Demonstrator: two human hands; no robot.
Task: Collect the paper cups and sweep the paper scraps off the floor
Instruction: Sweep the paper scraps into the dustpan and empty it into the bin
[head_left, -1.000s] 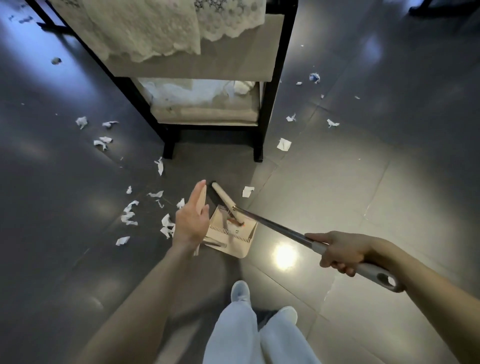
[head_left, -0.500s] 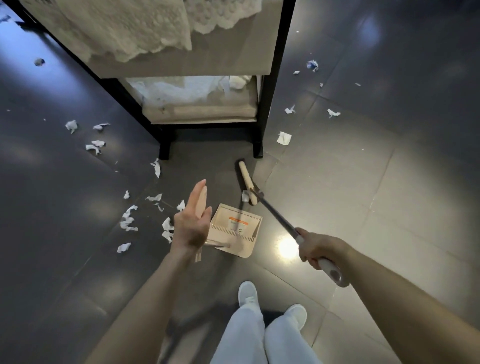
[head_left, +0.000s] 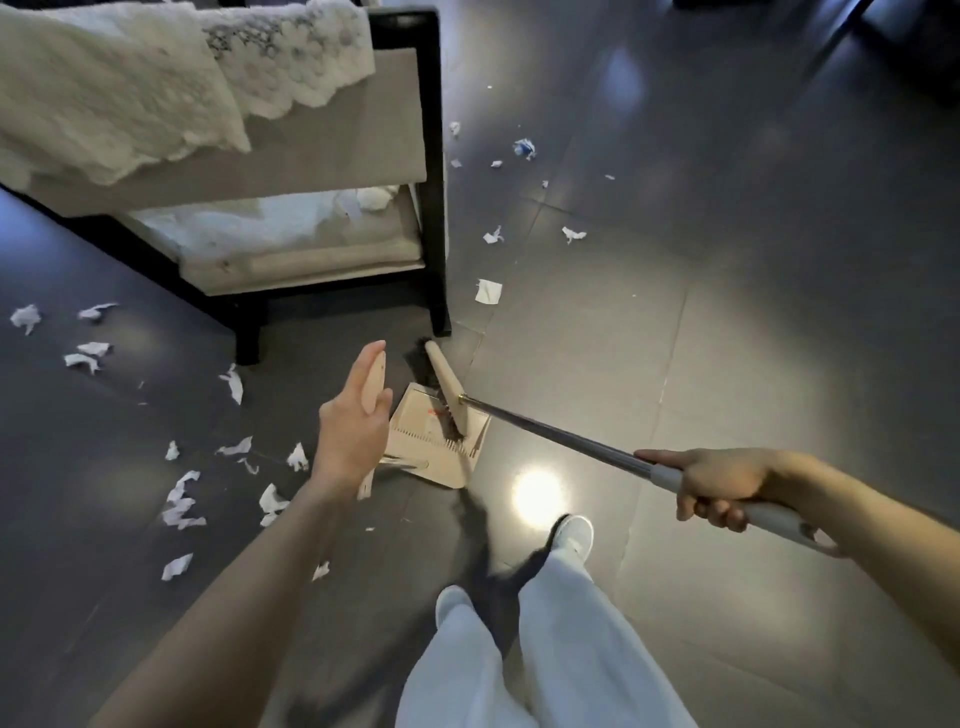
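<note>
Over on the left the floor (head_left: 727, 260) is a mess. A whole drift of paper scraps (head_left: 179, 501) lies there, well apart from the dustpan (head_left: 415, 441), and none of it has shifted in the last second.

Next comes the left hand (head_left: 350, 441), which stays put on the dustpan's upright handle (head_left: 377, 379). The fingers (head_left: 363, 364) look pretty much straight, laid along the handle, and from this angle there's no telling if the thumb hooks round it. The dustpan sits flat on the floor just beside that hand, mouth facing the chair (head_left: 434, 156).

Here's the actual change. Half a second ago the broom head (head_left: 444, 376) was out ahead of the pan near the chair leg, with a small scrap right by it. Now it's pulled back so the dark bristles (head_left: 449, 423) lie across the pan's mouth. That small scrap isn't visible any more, so it's probably in the pan or under the bristles, can't say which.

Further right, a square scrap (head_left: 488, 291) and a few smaller bits past the chair leg are untouched. On the far right the right hand (head_left: 719, 488) has drawn back toward the body, wrapped tight round the grey grip of the broom pole (head_left: 561, 439).

So one stroke looks done, and most of the sweeping is left. No paper cups in sight.
</note>
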